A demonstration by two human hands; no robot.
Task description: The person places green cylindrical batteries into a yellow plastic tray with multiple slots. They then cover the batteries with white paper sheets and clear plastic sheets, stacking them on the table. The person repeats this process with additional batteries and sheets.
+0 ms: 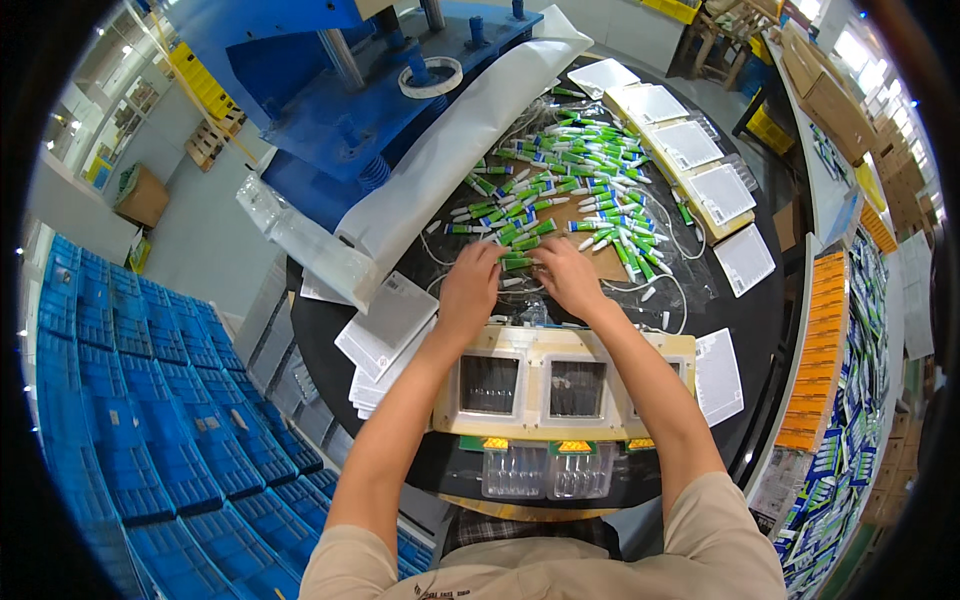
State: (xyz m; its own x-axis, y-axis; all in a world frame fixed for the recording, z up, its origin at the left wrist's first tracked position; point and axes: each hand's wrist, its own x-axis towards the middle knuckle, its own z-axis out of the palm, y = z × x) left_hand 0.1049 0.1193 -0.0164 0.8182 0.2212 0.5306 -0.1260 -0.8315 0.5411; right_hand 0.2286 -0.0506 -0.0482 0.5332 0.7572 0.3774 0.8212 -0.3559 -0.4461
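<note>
A heap of small green-and-white squeeze tubes (590, 150) with white caps lies on the round black table (740, 330). At its near edge my left hand (471, 288) and my right hand (569, 276) face each other, fingers curled. One green tube (517, 263) lies between them, its ends at the fingertips of both hands; more tubes touch the left fingers. How firmly each hand grips is partly hidden. Below my forearms sits a cream fixture (532, 380) with square windows. Clear plastic blister trays (578, 472) stick out from its near side, with green-and-yellow cards at their tops.
A blue press (400, 110) stands at the far left, edged by a white sheet (470, 130). White cards (390, 325) lie left of the fixture and another card (718, 376) right. A second fixture (690, 155) bears cards. Blue crates (150, 400) fill the lower left.
</note>
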